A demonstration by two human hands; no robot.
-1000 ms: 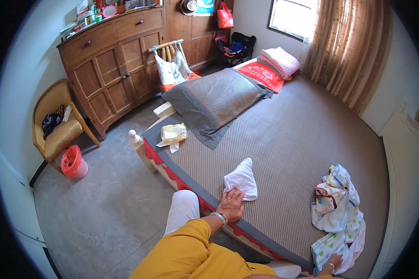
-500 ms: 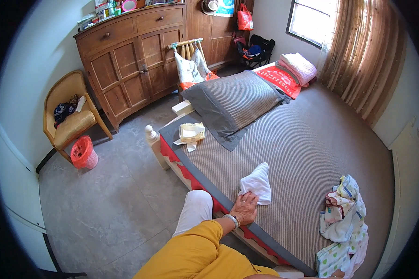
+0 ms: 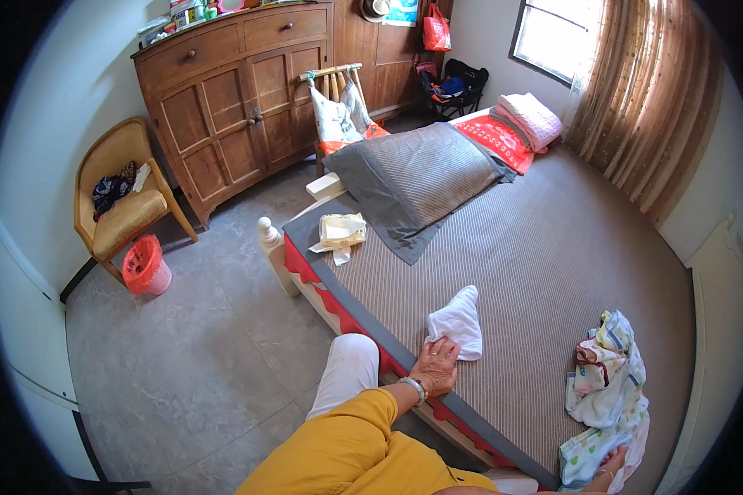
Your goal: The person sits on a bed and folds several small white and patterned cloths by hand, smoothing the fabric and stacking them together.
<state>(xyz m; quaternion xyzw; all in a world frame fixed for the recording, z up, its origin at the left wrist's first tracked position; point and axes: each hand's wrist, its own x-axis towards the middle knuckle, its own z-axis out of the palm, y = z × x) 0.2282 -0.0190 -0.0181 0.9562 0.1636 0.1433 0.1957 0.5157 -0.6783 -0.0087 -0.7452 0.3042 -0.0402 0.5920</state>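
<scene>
Mustard-yellow top [image 3: 338, 450], white trousers [image 3: 347, 370], chunky pale bracelet [image 3: 419, 389] and a thin ring [image 3: 434, 354] on the left hand [image 3: 438, 369]

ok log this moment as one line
left hand: on white cloth | right hand: on patterned cloth pile | both items: apart, on striped mat

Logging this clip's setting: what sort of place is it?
Most likely a bedroom in a home: a large bed fills much of the view, with folded pink bedding at its far end and a wooden cabinet nearby.
</scene>
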